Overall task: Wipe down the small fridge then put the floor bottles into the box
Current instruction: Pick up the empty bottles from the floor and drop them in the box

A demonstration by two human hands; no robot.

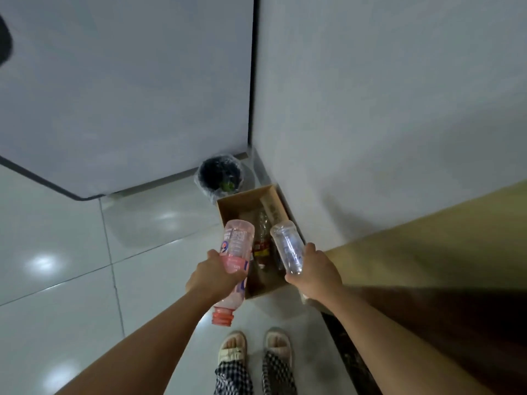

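Bottles fill both hands above an open cardboard box [228, 208] that sits on the pale tiled floor [57, 252] against the wall on the right. The left hand [215, 273] has its fingers curled round the middle of a pink bottle [236, 246], which is tipped so that its base points away toward the box and its pink threaded neck points back toward the person, with no cap visible on it. The right hand [318, 270] grips a clear bottle [288, 246] near its lower end, fingers wrapped round the far side; the bottle's base likewise tilts up and away over the box. The neck end of the clear bottle is hidden by the hand.

Inside the box lie other bottles [261, 246], at least one clear with a red and yellow label, partly covered by the two held ones. A strip of cardboard runs along the box's right inner wall.

Just beyond the far end of the box stands a small round bin [219, 175] lined with a clear plastic bag, something green in its bottom. Behind the bin rises a large white fridge [128, 95] with a dark edge, filling the far left. A white wall [385, 109] takes up the far right, and a yellowish surface [427, 243] crosses the near right.

At the near edge the person's feet in light slippers [232, 347] and chequered trouser legs [233, 377] stand on the tiles.
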